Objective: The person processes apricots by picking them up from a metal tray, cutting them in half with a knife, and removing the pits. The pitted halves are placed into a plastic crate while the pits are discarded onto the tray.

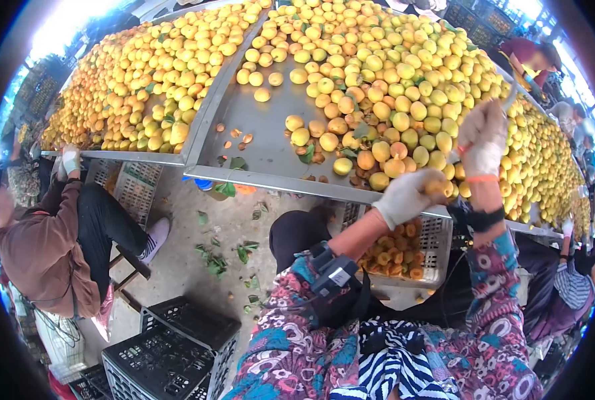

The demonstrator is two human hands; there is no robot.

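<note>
My left hand (407, 198), in a white glove, is closed around an apricot (435, 183) at the table's front edge. Farther right and higher, my gloved right hand (483, 137) grips a small knife (511, 93), its blade pointing up. Whole yellow-orange apricots (411, 80) are heaped on the metal table (254, 143) just beyond both hands. Below my left forearm, a light plastic crate (436, 250) holds split orange apricots (394, 253).
A metal divider (221, 87) separates the heap from another apricot pile (144, 87). On the left sits a person (47, 240) in a brown top. Black crates (157, 360) stand on the floor at lower left. Leaves (214, 260) litter the concrete. Other people work along the right side.
</note>
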